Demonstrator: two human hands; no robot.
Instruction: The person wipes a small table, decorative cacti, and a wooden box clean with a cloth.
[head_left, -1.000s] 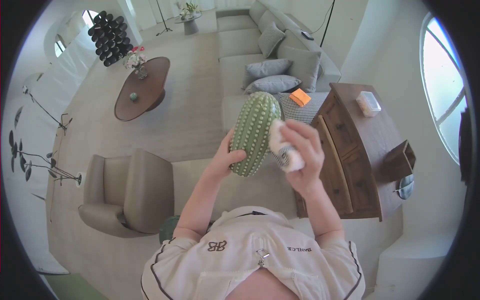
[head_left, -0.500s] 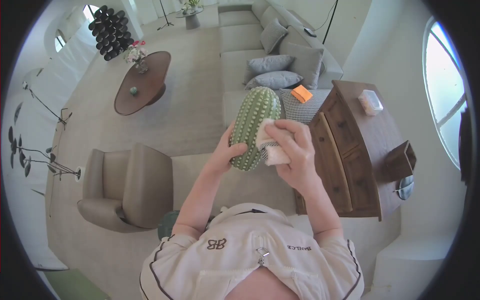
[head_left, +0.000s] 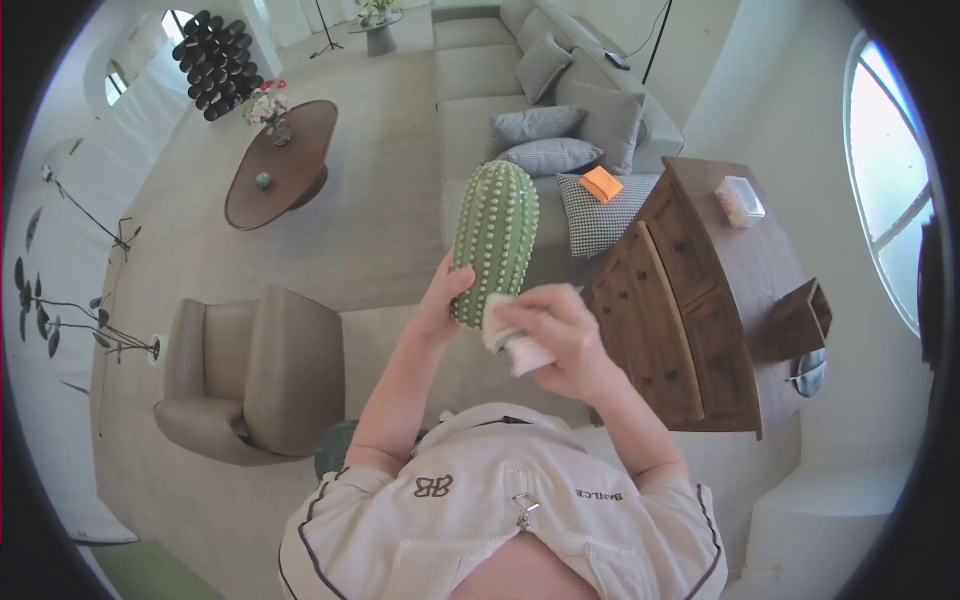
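Note:
A green cactus-shaped ornament (head_left: 495,235) with rows of pale raised dots stands nearly upright in front of me. My left hand (head_left: 438,300) is closed on its lower left side, thumb across the front and the other fingers hidden behind. Bunched in my right hand (head_left: 565,335) is a white cloth (head_left: 518,352) with a grey patterned part. The cloth lies against the ornament's lower right edge, near its base.
To the right stands a wooden drawer cabinet (head_left: 728,290) bearing a clear plastic box (head_left: 740,200) and a wooden container (head_left: 800,318). An orange cloth (head_left: 601,184) lies on a checked cushion on the sofa (head_left: 470,75). An armchair (head_left: 290,375) stands left, an oval table (head_left: 300,150) farther off.
The right hand and cloth have slid down and left, from the ornament's right side to near its base. The ornament has shifted slightly left and up with the left hand.

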